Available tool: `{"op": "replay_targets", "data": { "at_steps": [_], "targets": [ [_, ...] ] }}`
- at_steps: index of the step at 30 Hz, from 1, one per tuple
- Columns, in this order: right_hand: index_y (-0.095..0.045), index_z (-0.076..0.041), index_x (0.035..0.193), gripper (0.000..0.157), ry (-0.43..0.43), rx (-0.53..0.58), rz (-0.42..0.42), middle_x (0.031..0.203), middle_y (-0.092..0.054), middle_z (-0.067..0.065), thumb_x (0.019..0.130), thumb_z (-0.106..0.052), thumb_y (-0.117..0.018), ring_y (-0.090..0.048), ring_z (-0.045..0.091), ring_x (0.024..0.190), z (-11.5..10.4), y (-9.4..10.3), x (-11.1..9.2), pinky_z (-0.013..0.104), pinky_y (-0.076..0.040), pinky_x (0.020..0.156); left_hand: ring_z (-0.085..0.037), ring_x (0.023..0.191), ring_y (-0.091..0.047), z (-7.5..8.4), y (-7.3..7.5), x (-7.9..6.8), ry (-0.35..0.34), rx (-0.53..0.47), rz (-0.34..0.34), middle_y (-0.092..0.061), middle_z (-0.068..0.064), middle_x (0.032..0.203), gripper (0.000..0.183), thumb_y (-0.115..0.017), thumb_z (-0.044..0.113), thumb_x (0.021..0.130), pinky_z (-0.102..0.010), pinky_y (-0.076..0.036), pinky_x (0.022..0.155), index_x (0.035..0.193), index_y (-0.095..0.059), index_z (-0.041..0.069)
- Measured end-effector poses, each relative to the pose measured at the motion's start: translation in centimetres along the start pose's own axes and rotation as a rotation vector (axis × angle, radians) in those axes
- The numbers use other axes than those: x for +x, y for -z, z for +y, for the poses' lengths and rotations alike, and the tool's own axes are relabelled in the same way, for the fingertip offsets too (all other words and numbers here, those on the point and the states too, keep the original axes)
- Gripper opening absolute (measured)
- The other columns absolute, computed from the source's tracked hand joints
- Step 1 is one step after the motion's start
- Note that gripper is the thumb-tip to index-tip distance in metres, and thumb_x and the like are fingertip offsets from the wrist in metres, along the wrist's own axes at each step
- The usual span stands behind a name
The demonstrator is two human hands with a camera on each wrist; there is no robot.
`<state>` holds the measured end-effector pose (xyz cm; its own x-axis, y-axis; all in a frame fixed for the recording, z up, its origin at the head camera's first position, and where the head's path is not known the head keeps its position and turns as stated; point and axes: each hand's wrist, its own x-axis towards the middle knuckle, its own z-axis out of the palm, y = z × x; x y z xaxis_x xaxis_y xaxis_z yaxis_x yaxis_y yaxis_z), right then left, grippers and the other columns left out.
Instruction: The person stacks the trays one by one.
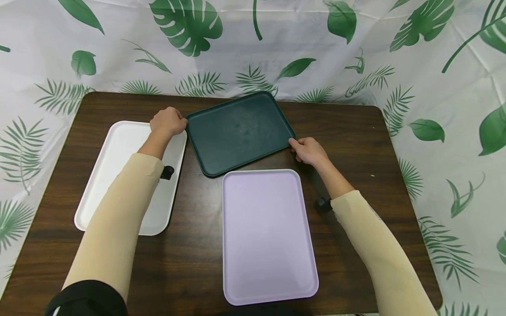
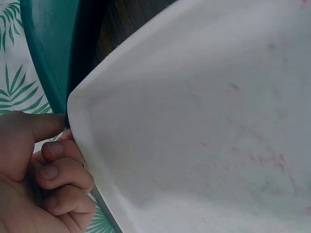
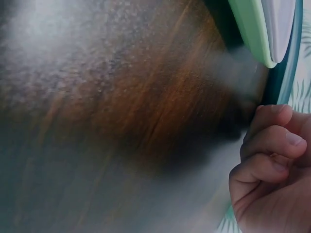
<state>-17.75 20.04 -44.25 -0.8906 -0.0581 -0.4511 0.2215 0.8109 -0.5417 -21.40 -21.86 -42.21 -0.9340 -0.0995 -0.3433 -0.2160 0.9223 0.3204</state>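
Note:
A dark green rectangular tray (image 1: 241, 131) is at the far middle of the table, turned at an angle. My left hand (image 1: 168, 120) pinches its left corner, the thumb against the rim in the left wrist view. At the opposite right corner, my right hand (image 1: 310, 150) grips the rim between thumb and curled fingers. Under my left forearm lies a white tray (image 1: 106, 166), with faint coloured marks on its surface in the left wrist view. A lilac tray (image 1: 269, 232) lies lengthwise in front of the green one, close to its near edge.
Beneath everything is a dark brown wooden table (image 1: 356, 245) with rounded corners. A white cloth with green leaf prints (image 1: 296, 35) hangs behind it and shows along both sides. In the right wrist view, a light green rim (image 3: 250, 29) lies against a lilac rim (image 3: 282, 29).

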Motion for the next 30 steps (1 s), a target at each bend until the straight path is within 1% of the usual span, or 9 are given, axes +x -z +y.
{"op": "replay_targets", "data": {
  "at_steps": [5, 9, 18, 23, 30],
  "targets": [
    [-0.066, -0.011, 0.092, 0.050, -0.002, -0.037, 0.002, 0.061, -0.058, 0.002, 0.097, -0.053, -0.040, -0.054, 0.022, 0.063, -0.3, 0.0, 0.4, 0.037, -0.041, 0.069, -0.026, 0.068, -0.049, 0.1, -0.1, 0.4, -0.003, 0.032, 0.015, -0.046, -0.003, 0.061, 0.030, -0.042, 0.025, 0.093, -0.040, -0.038, 0.060, 0.066, -0.048, 0.012],
    [-0.067, -0.011, 0.092, 0.046, -0.013, -0.058, 0.007, 0.061, -0.059, 0.002, 0.098, -0.049, -0.041, -0.055, 0.022, 0.062, -0.4, 0.0, 0.7, 0.038, -0.041, 0.067, -0.026, 0.067, -0.048, 0.2, -0.2, 0.5, -0.006, 0.047, 0.021, -0.045, -0.003, 0.059, 0.030, -0.041, 0.023, 0.093, -0.040, -0.038, 0.059, 0.065, -0.047, 0.013],
    [-0.068, -0.013, 0.090, 0.040, -0.064, -0.050, 0.020, 0.062, -0.061, 0.000, 0.097, -0.042, -0.043, -0.056, 0.020, 0.061, -0.5, -0.2, 1.1, 0.036, -0.042, 0.064, -0.025, 0.064, -0.046, 0.4, -0.4, 0.7, -0.012, 0.065, 0.023, -0.040, -0.002, 0.056, 0.030, -0.041, 0.020, 0.092, -0.038, -0.037, 0.057, 0.063, -0.042, 0.013],
    [-0.069, -0.012, 0.087, 0.037, -0.060, -0.052, 0.042, 0.060, -0.061, 0.000, 0.095, -0.038, -0.043, -0.056, 0.020, 0.059, -0.6, -0.3, 1.2, 0.036, -0.041, 0.062, -0.025, 0.064, -0.047, 0.5, -0.6, 0.8, -0.012, 0.062, 0.027, -0.042, -0.002, 0.057, 0.031, -0.040, 0.020, 0.093, -0.038, -0.037, 0.056, 0.062, -0.043, 0.012],
    [-0.070, -0.012, 0.086, 0.035, -0.062, -0.041, 0.067, 0.060, -0.063, 0.001, 0.093, -0.035, -0.044, -0.057, 0.021, 0.061, -0.6, -0.2, 1.1, 0.036, -0.042, 0.063, -0.025, 0.060, -0.045, 0.6, -0.5, 0.9, -0.027, 0.052, 0.037, -0.038, -0.002, 0.053, 0.033, -0.039, 0.019, 0.093, -0.036, -0.036, 0.053, 0.061, -0.042, 0.011]
  ]
}}
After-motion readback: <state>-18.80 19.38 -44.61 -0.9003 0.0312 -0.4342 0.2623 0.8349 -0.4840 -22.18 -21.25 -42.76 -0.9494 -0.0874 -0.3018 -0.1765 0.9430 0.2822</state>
